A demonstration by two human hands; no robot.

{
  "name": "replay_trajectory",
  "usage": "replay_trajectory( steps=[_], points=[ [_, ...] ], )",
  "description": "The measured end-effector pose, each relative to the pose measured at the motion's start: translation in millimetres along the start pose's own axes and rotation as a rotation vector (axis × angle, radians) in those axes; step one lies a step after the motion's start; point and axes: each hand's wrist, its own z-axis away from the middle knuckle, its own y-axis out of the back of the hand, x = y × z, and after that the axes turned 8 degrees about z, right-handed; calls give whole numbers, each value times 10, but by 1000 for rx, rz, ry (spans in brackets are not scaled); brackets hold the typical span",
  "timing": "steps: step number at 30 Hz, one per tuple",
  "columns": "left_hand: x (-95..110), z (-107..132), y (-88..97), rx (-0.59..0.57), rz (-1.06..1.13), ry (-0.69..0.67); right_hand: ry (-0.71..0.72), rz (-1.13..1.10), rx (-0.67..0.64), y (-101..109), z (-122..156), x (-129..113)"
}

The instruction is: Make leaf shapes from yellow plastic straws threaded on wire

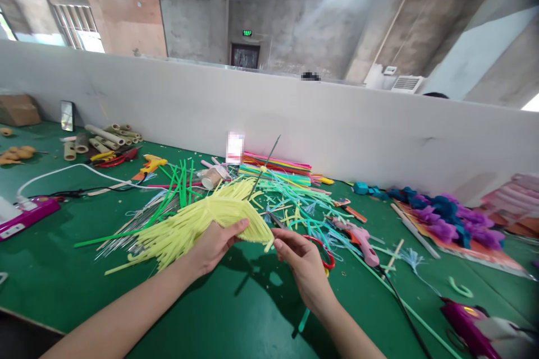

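Note:
My left hand is closed around a fan-shaped bundle of yellow pipe cleaners. Its right part curves in neat rows to a narrow tip, while loose ends spread out on the left. A thin dark green stem sticks up behind the bundle. At the narrow tip, the thumb and fingers of my right hand pinch the edge of the yellow pipe cleaners. Right behind that hand are red-handled scissors, partly hidden by it; I cannot tell if they touch the fingers.
Loose pipe cleaners litter the green table behind the bundle. A pink glue gun lies at right, a yellow glue gun at back left. Purple power strips sit at both sides. A white partition closes off the back.

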Motion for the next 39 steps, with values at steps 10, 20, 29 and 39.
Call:
replay_trajectory(
  steps=[10, 20, 29, 39],
  points=[
    [-14, 2, -17, 36, -179, -56, -38, -68, 39, -68, 25, 18],
    [-36, -6, 9, 29, -203, -132, -60, -64, 103, -118, 27, 19],
    [-55, 10, -4, 41, -309, -154, -91, -87, 181, -168, 28, 47],
    [-100, -1, 45, 37, -321, -100, -78, -55, 181, -156, 34, 72]
  ],
)
